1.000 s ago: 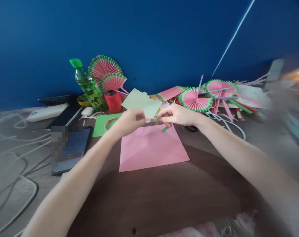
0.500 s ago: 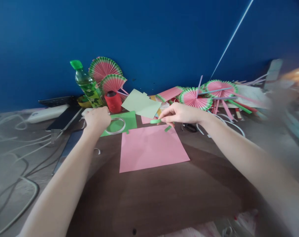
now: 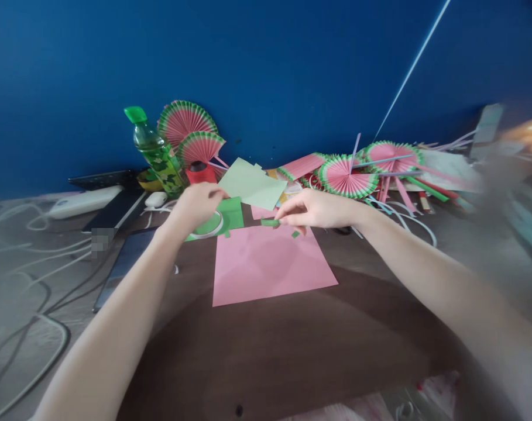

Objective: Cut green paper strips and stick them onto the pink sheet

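My right hand pinches a narrow green paper strip above the far edge of a pink paper sheet lying on the dark wooden table. My left hand hovers with curled fingers over a green sheet and a clear tape ring lying on it; whether it holds anything is hidden. A pale green sheet lies just behind both hands.
A green-capped bottle, a red thread spool and pink-and-green pleated paper fans line the blue wall. A phone, a white mouse and cables lie at the left. Paper strips clutter the right.
My left hand left the strip, reached left to the tape ring on the green sheet, then came back toward the centre. My right hand kept the green strip and dropped slightly.
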Available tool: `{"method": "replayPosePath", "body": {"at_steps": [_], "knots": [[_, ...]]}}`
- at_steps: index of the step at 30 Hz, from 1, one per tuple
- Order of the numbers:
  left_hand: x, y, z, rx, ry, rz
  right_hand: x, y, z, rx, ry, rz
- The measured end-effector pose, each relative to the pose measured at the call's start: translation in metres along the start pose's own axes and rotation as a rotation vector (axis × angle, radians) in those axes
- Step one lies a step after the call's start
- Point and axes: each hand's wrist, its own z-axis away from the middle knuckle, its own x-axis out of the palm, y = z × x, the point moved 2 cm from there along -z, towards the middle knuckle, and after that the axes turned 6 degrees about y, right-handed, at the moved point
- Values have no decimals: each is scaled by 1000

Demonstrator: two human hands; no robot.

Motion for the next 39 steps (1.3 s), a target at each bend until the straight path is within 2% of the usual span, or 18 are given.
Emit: {"method": "replayPosePath", "body": {"at_steps": [3,7,11,17,21,24,29,35,39], "knots": [[5,25,7,95,-235,268,7,-9,3,-45,-29,22],[10,45,18,141,-435,407,11,-18,6,-83,-31,91],[8,50,23,195,-593,470,13,-25,10,-137,-15,157],[7,46,26,213,-770,435,13,-32,12,-156,77,317],[6,44,24,273,-812,430,12,-32,12,-158,103,392],[6,40,22,259,-793,385,8,-29,14,-148,91,354],[6,31,20,207,-801,292,0,-18,14,-35,-58,169],[6,19,17,213,-842,211,-7,2,7,77,-255,71],[5,14,13,233,-855,144,-8,6,5,122,-345,49]]}}
